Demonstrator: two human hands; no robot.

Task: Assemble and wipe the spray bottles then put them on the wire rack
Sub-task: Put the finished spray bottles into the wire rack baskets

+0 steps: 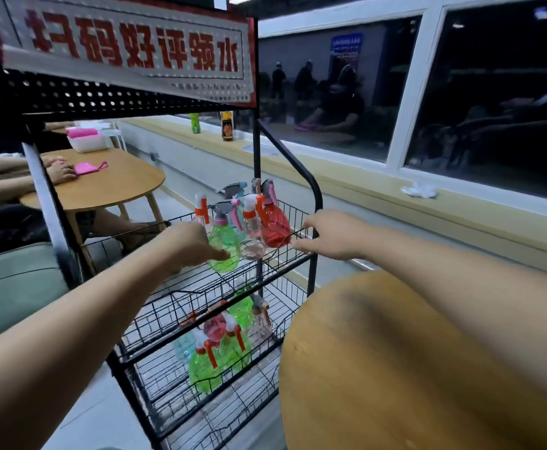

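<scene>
A black wire rack (298,219) stands in front of me with several spray bottles on its upper shelf: a green bottle (225,243) with a grey trigger, a clear pink one (253,241) and a red one (275,224). My left hand (191,243) reaches into the upper shelf, and its fingers touch the green bottle's side. My right hand (327,237) is at the shelf's front wire rim, fingers curled round the wire. The lower shelf (155,352) holds several more bottles, mostly green (205,368).
A round wooden table (395,368) fills the lower right under my right arm. Another wooden table (116,177) is behind the rack, with another person's hands and a pink cloth on it. A window ledge (395,196) runs along the right wall.
</scene>
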